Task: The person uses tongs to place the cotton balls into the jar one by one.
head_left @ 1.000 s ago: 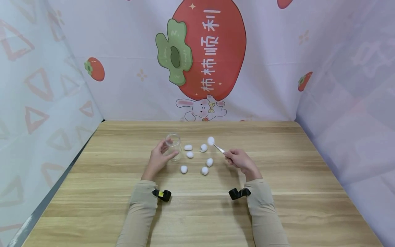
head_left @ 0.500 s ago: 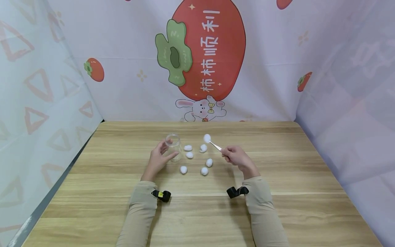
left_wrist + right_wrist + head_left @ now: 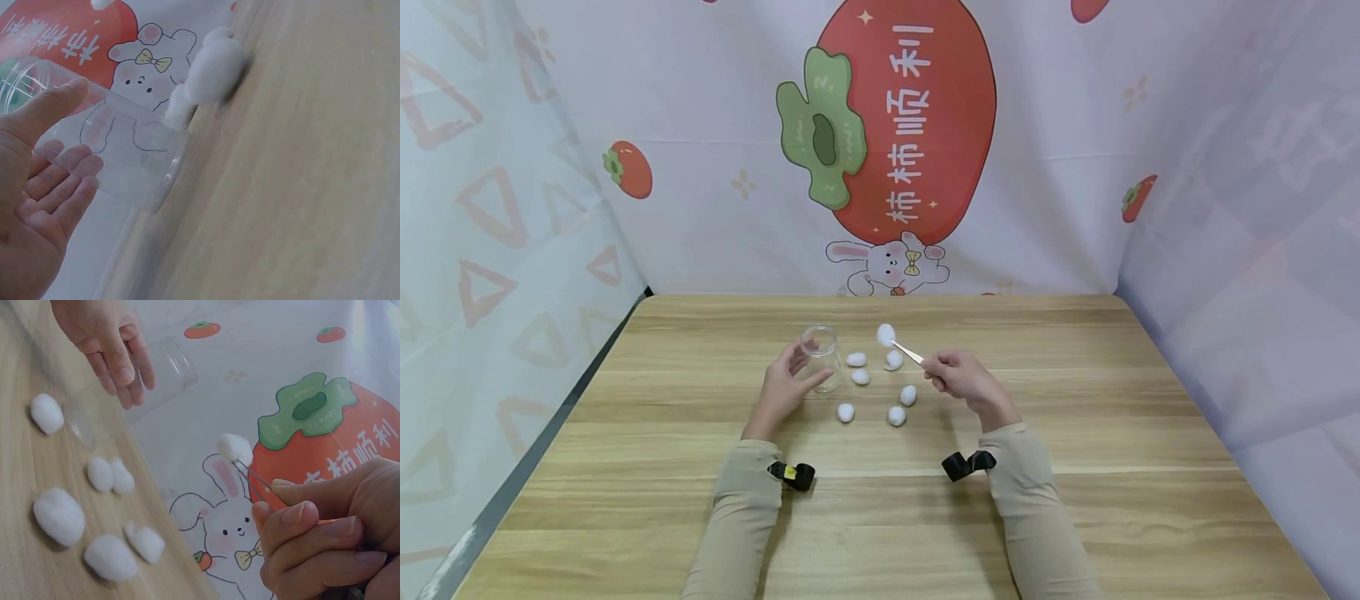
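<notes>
Left hand [image 3: 784, 388] grips one jar [image 3: 822, 360]. Right hand [image 3: 964, 377] pinches one tweezers [image 3: 909, 353], clamped on one ball [image 3: 886, 334]. Table [image 3: 880, 533] bears six loose balls [image 3: 908, 396].

Four white Chinese characters, 柿柿顺利 [image 3: 908, 125], are printed sideways on the large red persimmon [image 3: 958, 117] of the backdrop [image 3: 700, 92], directly above the rabbit [image 3: 891, 262] in the head view, and are read from the bottom upward. Any marking on the yellow patch [image 3: 790, 472], well below the rabbit, is too small to be read.
</notes>
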A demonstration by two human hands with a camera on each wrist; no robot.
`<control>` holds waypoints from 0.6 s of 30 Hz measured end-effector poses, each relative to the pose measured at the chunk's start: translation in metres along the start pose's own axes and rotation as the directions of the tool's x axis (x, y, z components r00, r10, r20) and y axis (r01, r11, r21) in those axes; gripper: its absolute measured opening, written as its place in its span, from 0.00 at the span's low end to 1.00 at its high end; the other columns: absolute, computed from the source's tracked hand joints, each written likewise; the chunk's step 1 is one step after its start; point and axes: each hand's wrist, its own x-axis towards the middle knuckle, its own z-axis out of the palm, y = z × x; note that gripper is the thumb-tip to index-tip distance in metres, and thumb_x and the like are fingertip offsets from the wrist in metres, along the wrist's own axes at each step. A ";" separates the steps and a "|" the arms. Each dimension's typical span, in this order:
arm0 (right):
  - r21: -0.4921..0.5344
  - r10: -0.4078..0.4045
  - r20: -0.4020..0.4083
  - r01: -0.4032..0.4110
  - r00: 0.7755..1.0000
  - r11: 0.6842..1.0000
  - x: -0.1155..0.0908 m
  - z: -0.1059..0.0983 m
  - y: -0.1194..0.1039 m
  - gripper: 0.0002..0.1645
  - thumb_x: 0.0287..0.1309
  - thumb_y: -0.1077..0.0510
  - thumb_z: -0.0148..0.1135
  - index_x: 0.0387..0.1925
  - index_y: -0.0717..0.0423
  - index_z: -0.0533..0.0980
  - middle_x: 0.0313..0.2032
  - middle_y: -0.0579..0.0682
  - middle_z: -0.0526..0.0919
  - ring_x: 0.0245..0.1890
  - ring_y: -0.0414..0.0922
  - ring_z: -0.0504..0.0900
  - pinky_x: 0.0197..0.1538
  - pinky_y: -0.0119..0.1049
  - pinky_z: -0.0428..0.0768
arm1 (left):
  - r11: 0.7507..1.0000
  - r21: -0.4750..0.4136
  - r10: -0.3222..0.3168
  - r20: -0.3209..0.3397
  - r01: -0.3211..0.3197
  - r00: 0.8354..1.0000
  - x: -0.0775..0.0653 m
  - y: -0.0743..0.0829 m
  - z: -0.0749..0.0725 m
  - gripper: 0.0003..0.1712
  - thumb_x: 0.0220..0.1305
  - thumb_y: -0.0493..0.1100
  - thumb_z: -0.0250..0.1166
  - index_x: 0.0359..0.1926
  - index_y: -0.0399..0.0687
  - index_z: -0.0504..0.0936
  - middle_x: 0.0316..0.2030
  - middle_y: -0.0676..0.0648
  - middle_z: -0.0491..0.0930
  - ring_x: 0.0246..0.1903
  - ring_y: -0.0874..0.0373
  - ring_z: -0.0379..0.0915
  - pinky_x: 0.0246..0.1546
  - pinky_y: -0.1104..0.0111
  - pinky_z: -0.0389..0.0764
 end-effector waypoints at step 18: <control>-0.011 0.005 0.046 -0.004 0.999 1.000 0.004 0.009 -0.012 0.16 0.70 0.57 0.49 0.28 0.64 0.72 0.14 0.41 0.66 0.13 0.33 0.56 0.16 0.22 0.53 | 1.000 0.005 -0.012 -0.002 0.012 1.000 -0.001 0.001 0.000 0.39 0.54 0.43 0.73 0.65 0.38 0.66 0.64 0.37 0.72 0.66 0.43 0.67 0.72 0.60 0.69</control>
